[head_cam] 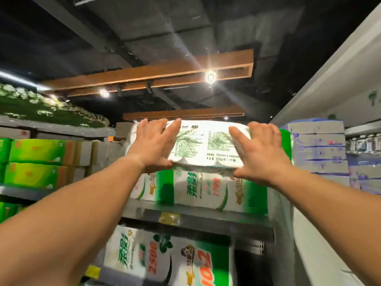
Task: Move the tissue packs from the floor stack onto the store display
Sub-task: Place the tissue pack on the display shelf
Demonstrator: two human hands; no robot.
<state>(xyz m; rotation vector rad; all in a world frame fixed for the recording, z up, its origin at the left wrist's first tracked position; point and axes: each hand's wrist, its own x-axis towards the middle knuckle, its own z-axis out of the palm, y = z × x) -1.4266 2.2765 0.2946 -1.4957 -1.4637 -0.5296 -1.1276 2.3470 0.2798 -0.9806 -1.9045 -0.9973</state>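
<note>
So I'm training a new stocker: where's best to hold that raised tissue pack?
By its two short ends, one hand from each side, as the left hand and right hand do now. The tissue pack is wide, flat and soft, so end support probably limits sagging.

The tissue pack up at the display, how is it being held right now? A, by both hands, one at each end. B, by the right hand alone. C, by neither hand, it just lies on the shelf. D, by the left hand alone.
A: the left hand and the right hand each grip one end of the tissue pack, above the packs on the shelf.
</note>
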